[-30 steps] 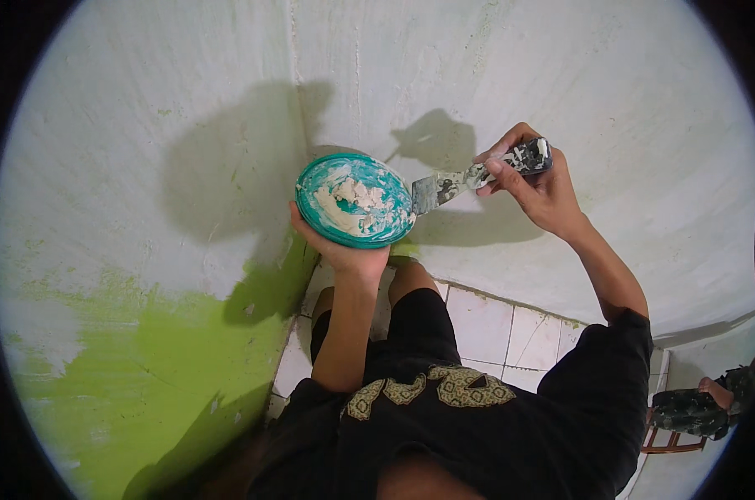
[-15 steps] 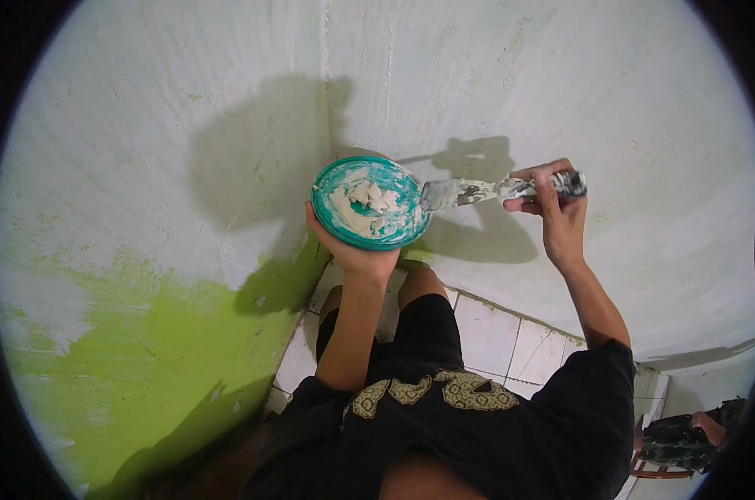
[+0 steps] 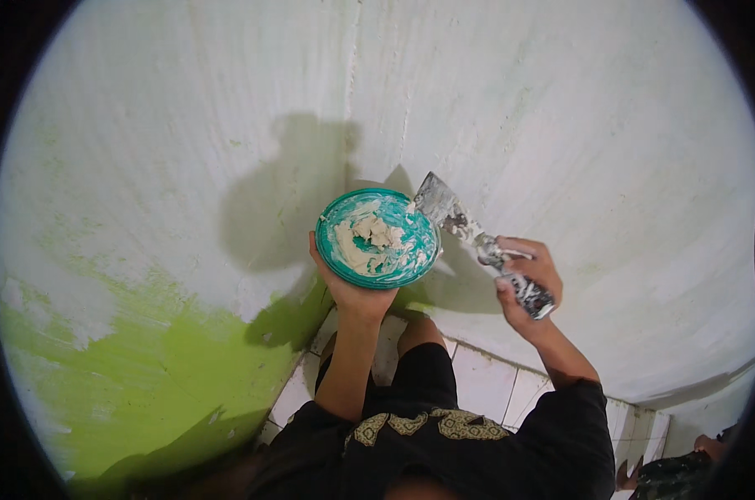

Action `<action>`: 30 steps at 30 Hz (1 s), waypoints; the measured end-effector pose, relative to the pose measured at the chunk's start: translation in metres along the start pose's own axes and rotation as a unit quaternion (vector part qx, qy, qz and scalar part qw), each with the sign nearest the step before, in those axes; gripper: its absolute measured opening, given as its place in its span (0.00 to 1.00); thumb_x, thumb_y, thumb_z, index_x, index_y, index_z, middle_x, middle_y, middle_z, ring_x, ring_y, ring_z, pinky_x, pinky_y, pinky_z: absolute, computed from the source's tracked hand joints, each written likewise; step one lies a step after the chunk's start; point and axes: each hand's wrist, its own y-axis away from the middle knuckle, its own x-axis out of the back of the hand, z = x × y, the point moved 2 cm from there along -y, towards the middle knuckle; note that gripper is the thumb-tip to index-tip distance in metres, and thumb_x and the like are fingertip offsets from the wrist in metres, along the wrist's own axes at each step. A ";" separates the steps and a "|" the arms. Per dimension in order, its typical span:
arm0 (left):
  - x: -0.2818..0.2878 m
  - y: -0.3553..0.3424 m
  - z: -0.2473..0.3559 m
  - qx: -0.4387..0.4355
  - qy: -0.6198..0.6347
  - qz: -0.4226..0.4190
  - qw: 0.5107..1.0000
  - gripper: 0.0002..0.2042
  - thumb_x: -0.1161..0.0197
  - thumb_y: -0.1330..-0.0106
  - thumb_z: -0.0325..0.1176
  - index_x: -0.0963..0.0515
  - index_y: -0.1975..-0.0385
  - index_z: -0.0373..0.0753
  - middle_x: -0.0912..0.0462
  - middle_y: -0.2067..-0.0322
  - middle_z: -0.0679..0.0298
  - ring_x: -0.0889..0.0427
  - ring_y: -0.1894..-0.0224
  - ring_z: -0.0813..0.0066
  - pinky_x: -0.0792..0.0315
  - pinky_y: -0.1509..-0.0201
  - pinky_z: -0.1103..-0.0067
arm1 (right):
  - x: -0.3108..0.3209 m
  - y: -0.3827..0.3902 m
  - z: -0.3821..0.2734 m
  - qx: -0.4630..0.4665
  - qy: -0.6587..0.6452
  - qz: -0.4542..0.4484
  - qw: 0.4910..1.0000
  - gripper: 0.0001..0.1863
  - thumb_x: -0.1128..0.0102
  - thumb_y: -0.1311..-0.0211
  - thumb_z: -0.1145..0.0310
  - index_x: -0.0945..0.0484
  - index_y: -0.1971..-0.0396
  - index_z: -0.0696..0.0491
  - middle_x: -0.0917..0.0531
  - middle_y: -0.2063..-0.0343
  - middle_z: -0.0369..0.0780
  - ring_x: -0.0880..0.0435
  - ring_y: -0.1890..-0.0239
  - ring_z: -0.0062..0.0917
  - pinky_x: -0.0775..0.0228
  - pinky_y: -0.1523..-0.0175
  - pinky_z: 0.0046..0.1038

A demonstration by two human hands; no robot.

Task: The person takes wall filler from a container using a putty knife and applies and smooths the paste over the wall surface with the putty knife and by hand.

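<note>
My left hand [image 3: 356, 293] holds a round green plastic lid [image 3: 327, 248] from below, its fingers hidden underneath. Pale cream putty [image 3: 376, 233] is smeared over the lid, with a lump near the middle. My right hand [image 3: 531, 279] is closed around the handle of a putty knife [image 3: 460, 223], whose handle and blade are spattered with white. The blade points up and to the left, just beyond the lid's right rim. A small dab of putty shows at the blade's left edge.
Two walls meet in a corner [image 3: 350, 92] ahead, mostly coated whitish. Bright green paint [image 3: 177, 367] shows low on the left wall. Pale floor tiles [image 3: 484, 379] lie around my legs. At the lower right are a person's dark patterned clothes [image 3: 673, 477].
The putty knife has turned from level to slanting, its blade now up and its handle down. My right hand has dropped and moved left. The lid sits lower in view.
</note>
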 end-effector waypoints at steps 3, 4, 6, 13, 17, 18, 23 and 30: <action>0.013 0.000 0.001 0.014 0.048 -0.071 0.996 0.33 0.54 0.37 0.66 0.31 0.41 0.48 0.31 0.39 0.61 0.33 0.38 0.57 0.38 0.36 0.54 | -0.011 0.013 0.007 0.012 -0.015 -0.062 0.998 0.11 0.35 0.47 0.79 0.23 0.62 0.58 0.22 0.53 0.53 0.18 0.53 0.36 0.21 0.53 0.30; 0.015 0.000 0.000 0.019 0.064 -0.105 0.992 0.33 0.54 0.37 0.65 0.31 0.41 0.48 0.31 0.39 0.60 0.33 0.38 0.56 0.38 0.36 0.54 | -0.010 0.017 0.010 0.013 -0.018 -0.063 0.998 0.11 0.35 0.47 0.79 0.23 0.62 0.58 0.22 0.53 0.53 0.18 0.53 0.36 0.21 0.53 0.30; 0.017 -0.002 -0.001 0.013 0.060 -0.108 0.992 0.32 0.54 0.36 0.65 0.31 0.41 0.48 0.32 0.39 0.60 0.33 0.38 0.56 0.39 0.36 0.53 | -0.005 0.023 0.016 0.012 -0.019 -0.093 0.995 0.12 0.36 0.47 0.80 0.21 0.61 0.59 0.22 0.53 0.53 0.18 0.54 0.36 0.22 0.52 0.30; 0.015 -0.007 0.002 0.016 0.055 -0.112 0.992 0.32 0.54 0.36 0.65 0.31 0.40 0.48 0.32 0.39 0.60 0.34 0.38 0.56 0.40 0.36 0.52 | 0.015 0.011 0.018 -0.064 -0.003 -0.139 0.988 0.16 0.40 0.47 0.82 0.21 0.56 0.60 0.17 0.61 0.49 0.16 0.61 0.35 0.24 0.58 0.27; 0.009 -0.010 0.001 0.019 0.044 -0.040 0.998 0.36 0.54 0.40 0.69 0.32 0.40 0.50 0.31 0.39 0.62 0.33 0.39 0.58 0.40 0.36 0.54 | 0.026 0.002 0.008 -0.115 -0.022 -0.192 0.974 0.18 0.40 0.48 0.84 0.21 0.55 0.59 0.17 0.62 0.49 0.16 0.63 0.34 0.24 0.58 0.27; 0.009 -0.010 0.001 0.021 0.049 -0.047 0.997 0.36 0.53 0.40 0.69 0.32 0.40 0.49 0.31 0.39 0.62 0.33 0.39 0.58 0.40 0.36 0.54 | 0.029 -0.001 0.001 -0.099 0.006 -0.230 0.968 0.18 0.39 0.49 0.84 0.21 0.54 0.59 0.17 0.62 0.49 0.15 0.63 0.34 0.24 0.58 0.26; 0.017 -0.008 0.007 0.044 0.100 -0.082 0.991 0.36 0.53 0.40 0.69 0.32 0.40 0.49 0.31 0.39 0.62 0.33 0.39 0.58 0.39 0.36 0.54 | 0.039 -0.005 -0.012 -0.044 0.047 -0.297 0.953 0.20 0.36 0.51 0.83 0.20 0.54 0.58 0.17 0.61 0.48 0.15 0.63 0.35 0.24 0.59 0.26; 0.024 -0.016 0.010 0.052 0.086 -0.101 0.990 0.35 0.54 0.38 0.67 0.32 0.40 0.48 0.32 0.39 0.60 0.33 0.39 0.57 0.38 0.36 0.53 | 0.045 -0.016 0.034 -0.315 -0.155 -0.064 0.934 0.17 0.47 0.33 0.63 0.26 0.56 0.65 0.18 0.71 0.48 0.14 0.72 0.30 0.19 0.62 0.30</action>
